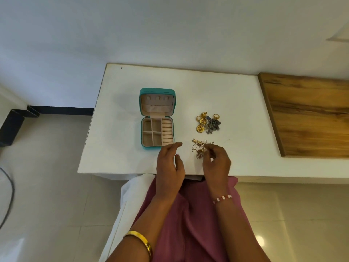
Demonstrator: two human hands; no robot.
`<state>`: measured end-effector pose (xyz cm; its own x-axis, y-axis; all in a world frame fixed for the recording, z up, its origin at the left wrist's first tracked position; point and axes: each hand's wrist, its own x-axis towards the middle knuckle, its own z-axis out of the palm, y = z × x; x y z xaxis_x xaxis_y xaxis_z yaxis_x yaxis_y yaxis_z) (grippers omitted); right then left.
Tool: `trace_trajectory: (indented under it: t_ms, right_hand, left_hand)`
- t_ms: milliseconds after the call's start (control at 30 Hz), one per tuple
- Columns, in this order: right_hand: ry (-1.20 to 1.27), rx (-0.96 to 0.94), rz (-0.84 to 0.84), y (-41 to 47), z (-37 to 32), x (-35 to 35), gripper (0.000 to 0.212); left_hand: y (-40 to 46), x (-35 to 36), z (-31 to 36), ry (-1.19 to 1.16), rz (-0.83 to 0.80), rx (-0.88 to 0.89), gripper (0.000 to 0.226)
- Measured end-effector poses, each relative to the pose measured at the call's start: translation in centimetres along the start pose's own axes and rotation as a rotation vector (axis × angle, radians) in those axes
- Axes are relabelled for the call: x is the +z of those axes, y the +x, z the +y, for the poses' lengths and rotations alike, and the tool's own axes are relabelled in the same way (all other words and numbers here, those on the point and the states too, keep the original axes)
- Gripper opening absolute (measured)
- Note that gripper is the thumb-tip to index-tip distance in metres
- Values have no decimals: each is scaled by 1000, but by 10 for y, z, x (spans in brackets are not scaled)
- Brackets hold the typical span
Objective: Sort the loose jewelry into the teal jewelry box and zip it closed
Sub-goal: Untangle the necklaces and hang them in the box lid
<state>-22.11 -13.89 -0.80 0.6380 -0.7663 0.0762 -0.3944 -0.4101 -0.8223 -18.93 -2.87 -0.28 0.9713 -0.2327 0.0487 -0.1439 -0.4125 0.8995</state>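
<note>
Just jewelry point(198, 148) at right hand point(217, 161) fingertips

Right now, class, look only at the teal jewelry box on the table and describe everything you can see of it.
The teal jewelry box is small, square and round-cornered, with a pale beige, velvety-looking lining. It lies open on the white table, lid raised at the far side. The lid shows three small tabs above a gathered pocket. The base holds four square compartments on the left and a column of ring rolls on the right, all empty. Nothing touches it; the left hand hovers near its front right corner.
</note>
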Motion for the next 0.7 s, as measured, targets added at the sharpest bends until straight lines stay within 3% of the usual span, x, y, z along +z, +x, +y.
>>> trace_trajectory:
  t_ms: [133, 267, 433, 700]
  right_hand:
    - [-9, -138, -219, -8, -14, 24, 28]
    - [63, -71, -442, -10, -34, 47, 42]
    - [103, -117, -453, -12, -46, 67, 45]
    - [-141, -206, -572, -23, -61, 96, 55]
  left_hand:
    - [10, -4, -4, 52, 109, -72, 41]
    - [21, -16, -13, 10, 254, -316, 56]
    - [28, -21, -21, -120, 265, -443, 54]
    - [45, -50, -44, -144, 384, -459, 53]
